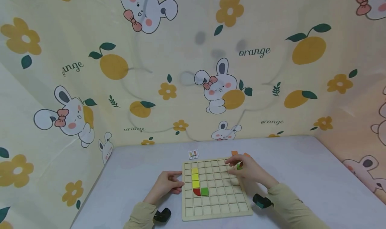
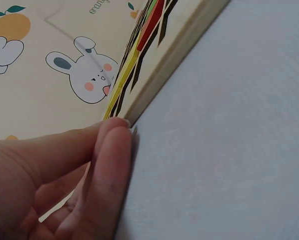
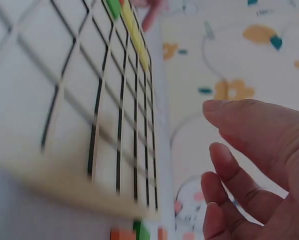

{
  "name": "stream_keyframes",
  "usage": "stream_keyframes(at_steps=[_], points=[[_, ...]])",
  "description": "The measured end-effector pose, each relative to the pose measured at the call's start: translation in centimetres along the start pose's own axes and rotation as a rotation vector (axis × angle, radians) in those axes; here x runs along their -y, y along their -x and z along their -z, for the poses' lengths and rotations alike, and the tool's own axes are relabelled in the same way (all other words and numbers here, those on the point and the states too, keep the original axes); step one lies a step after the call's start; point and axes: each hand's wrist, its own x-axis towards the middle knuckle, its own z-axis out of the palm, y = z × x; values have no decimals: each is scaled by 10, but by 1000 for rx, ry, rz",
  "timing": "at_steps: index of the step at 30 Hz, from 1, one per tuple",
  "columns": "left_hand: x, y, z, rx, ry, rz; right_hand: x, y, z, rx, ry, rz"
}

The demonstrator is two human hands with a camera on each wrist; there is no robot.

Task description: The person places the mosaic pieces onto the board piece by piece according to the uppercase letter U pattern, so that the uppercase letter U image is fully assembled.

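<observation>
Hovering near the gridded board (image 1: 218,200), the right hand (image 1: 249,170) curves loosely.

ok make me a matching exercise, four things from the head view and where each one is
Things
1. yellow tiles
2. red tile
3. green square tile
4. patterned card

Places
A. on the table, past the far edge of the grid board
B. immediately right of the curved-edged piece
C. in a line of three
D. directly below the line of three

Pairs: 1-C, 2-D, 3-B, 4-A
</observation>
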Motion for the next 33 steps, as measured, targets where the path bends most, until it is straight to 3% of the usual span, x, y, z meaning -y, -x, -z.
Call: stream_keyframes(at_steps=[14, 33], points=[[2, -1, -1, -1, -11, -3, -56, -2, 15, -59, 15, -232], [1, -1, -2, -5, -20, 3, -75, -3, 16, -20, 51, -228]])
